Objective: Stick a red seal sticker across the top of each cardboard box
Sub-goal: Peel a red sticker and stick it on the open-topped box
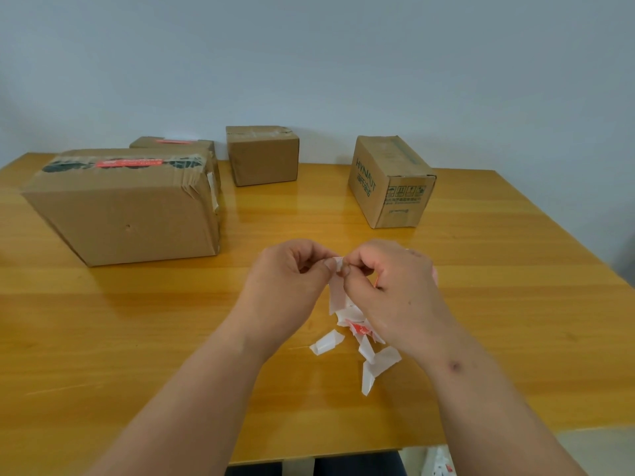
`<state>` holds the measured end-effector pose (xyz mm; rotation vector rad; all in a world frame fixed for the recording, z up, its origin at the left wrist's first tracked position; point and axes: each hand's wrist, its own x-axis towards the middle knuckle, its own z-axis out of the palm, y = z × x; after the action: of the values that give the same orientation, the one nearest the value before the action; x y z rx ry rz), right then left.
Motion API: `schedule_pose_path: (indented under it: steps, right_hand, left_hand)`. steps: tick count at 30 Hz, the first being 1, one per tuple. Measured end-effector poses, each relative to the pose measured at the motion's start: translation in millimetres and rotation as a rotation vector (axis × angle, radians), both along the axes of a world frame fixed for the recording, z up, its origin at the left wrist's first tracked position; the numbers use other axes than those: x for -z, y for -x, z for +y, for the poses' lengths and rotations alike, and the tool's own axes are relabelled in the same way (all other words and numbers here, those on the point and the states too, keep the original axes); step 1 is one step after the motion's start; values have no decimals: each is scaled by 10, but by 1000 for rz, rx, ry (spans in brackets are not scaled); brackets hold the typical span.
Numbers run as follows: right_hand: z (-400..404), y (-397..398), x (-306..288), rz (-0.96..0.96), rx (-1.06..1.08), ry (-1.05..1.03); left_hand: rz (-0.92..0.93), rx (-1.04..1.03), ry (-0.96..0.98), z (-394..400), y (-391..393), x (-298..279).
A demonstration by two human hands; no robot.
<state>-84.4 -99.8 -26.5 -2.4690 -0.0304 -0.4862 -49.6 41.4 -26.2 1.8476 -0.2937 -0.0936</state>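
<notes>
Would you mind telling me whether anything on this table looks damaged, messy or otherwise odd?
Yes. The large brown cardboard box at left has torn, wrinkled tape peeling at its top right corner, plus a small hole in its front. White backing paper scraps lie scattered on the glossy wooden table beneath the hands. The printed brown box sits skewed.

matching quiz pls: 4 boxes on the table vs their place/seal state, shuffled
Things:
1. large box
2. small box behind it
3. middle box
4. HYNAUT box

States:
A. far centre, no red sticker visible
B. right side, printed lettering, no red sticker visible
C. near left, red sticker on top
D. far left, mostly hidden, red sticker on top

Pairs: 1-C, 2-D, 3-A, 4-B
</notes>
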Motion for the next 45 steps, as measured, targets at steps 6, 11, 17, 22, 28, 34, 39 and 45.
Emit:
schedule_pose_path:
  steps: [6,11,17,22,28,34,39,45]
  right_hand:
    - [-126,80,-94,45,85,63]
    - [-314,112,-142,63,199,95]
    - [-441,151,-127,39,256,236]
    - [-417,111,-76,24,215,445]
    - [-388,45,-125,45,178,366]
    - [-339,75,-306,168,120,-201]
    - [-326,41,-391,116,79,-497]
    - [-395,-19,-319,56,150,-595]
  left_hand:
    - [247,-159,318,38,-108,39]
    - [397,-264,598,125,-199,8]
    - [435,-219,816,181,-231,-53]
    - [206,-16,616,152,-180,-46]
    - [7,176,386,121,-99,-65]
    - [-89,273,192,93,-63,-145]
    - [-116,326,99,58,-65,-183]
    - [-14,290,225,104,-124,-158]
